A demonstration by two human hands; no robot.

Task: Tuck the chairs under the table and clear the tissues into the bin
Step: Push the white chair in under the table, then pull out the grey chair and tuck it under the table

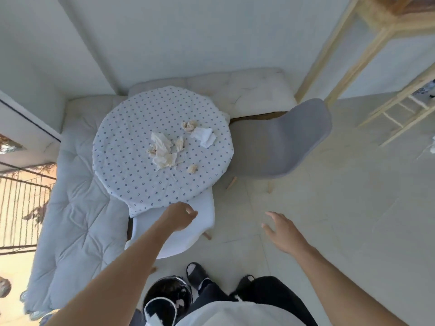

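Reaching forward, the left hand (180, 216) hangs over the back of the white chair (174, 231). Its fingers are curled in, and I cannot tell if it touches or grips the chair. The white chair sits right under that hand, with its front part tucked beneath the round table (131, 175).

The right hand (281, 229) is out in the air with its fingers spread wide. It holds nothing. Below it is only the pale floor (341, 231).

Past the left hand, up on the table, lie the tissues (162, 150). They are crumpled in little heaps near the middle of the dotted cloth. One white tissue (204, 136) lies a bit farther away, toward the grey chair (292, 142). One small ball (192, 168) lies closest to the hands.

The grey chair stands beyond the right hand, at the side of the table. Its seat is close to the table edge, but most of it sticks out.

Behind the left hand, close to the person's feet, stands the black bin (168, 300). It has a white rim and some white scraps inside. A black slipper (196, 274) is just beside the bin.

A soft grey cushion (73, 222) runs along the far side of the left arm, next to the table.
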